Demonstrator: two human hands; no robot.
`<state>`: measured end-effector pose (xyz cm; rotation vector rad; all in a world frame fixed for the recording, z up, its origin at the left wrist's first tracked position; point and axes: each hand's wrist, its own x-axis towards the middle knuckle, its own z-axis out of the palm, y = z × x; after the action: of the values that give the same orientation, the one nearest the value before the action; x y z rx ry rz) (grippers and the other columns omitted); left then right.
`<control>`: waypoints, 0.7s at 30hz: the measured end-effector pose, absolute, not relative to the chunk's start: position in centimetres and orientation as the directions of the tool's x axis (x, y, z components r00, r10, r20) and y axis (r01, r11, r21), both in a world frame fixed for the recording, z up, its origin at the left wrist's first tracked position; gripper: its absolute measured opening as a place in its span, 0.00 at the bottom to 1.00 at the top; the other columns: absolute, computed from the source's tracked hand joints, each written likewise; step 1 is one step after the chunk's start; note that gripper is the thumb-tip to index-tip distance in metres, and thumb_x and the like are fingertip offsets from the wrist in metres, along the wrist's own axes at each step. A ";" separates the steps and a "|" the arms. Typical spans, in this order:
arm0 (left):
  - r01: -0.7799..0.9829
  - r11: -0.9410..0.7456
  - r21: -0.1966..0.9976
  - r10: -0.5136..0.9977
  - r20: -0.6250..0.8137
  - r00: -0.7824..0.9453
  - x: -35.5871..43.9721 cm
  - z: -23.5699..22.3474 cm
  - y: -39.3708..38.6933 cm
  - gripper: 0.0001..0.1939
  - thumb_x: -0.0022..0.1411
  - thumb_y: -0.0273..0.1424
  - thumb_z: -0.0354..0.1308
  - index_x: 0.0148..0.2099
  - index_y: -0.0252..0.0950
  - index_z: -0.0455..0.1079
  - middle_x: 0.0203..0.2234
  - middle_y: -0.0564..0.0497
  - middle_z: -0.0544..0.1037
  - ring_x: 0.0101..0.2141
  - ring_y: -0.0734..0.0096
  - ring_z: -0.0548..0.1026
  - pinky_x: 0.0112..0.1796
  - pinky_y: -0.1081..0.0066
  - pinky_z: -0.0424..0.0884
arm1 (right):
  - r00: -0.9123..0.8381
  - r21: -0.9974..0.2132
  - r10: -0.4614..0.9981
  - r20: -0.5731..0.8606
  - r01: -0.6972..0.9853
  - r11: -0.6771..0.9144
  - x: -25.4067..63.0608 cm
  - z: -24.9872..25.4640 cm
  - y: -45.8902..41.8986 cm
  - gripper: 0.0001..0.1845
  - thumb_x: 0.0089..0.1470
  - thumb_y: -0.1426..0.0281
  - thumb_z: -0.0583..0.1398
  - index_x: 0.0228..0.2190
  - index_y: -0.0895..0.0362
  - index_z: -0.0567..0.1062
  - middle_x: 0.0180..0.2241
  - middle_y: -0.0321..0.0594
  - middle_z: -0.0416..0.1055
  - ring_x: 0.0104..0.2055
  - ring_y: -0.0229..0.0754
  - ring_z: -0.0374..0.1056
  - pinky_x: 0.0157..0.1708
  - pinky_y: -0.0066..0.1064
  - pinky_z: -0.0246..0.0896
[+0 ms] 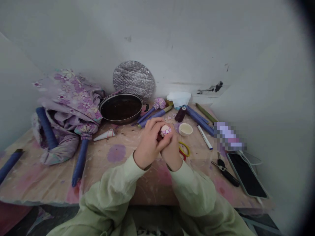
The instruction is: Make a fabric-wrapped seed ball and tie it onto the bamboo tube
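Both hands come together above the middle of the table around a small rounded piece of white cloth with a purple pattern [166, 130]. My left hand [149, 142] curls round its left side, thumb bent across the front. On the right, my right hand [171, 149] closes against the same bundle, its fingers mostly hidden. What lies under the cloth is out of sight. Just beyond the hands stand a small cream bowl [185, 129] and a spool of dark thread [180, 114]. Yellow-and-red-handled scissors [184, 150] lie partly behind my right wrist.
A dark pan [120, 108] sits at the back, near a round silver foil pad [134, 79] against the wall. Floral fabric [71, 98] is heaped at left among blue-wrapped sticks [80, 164]. To the right lie a marker [204, 137], a folding tool [227, 173] and a phone [247, 175].
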<state>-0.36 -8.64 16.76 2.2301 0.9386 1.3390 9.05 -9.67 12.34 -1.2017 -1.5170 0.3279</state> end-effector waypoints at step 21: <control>0.187 -0.733 0.654 0.665 0.630 0.402 -0.7 15.6 -6.6 0.08 0.65 0.34 0.44 0.41 0.35 0.58 0.32 0.49 0.66 0.34 0.69 0.66 0.37 0.68 0.64 | -0.099 -0.781 0.832 0.545 0.301 0.547 15.3 19.0 -9.8 0.12 0.57 0.69 0.55 0.43 0.52 0.72 0.44 0.40 0.70 0.49 0.42 0.65 0.52 0.39 0.58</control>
<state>-0.68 -6.55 15.55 2.1755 0.7258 1.2999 15.33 -9.80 18.99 -0.9665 -1.6634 0.5922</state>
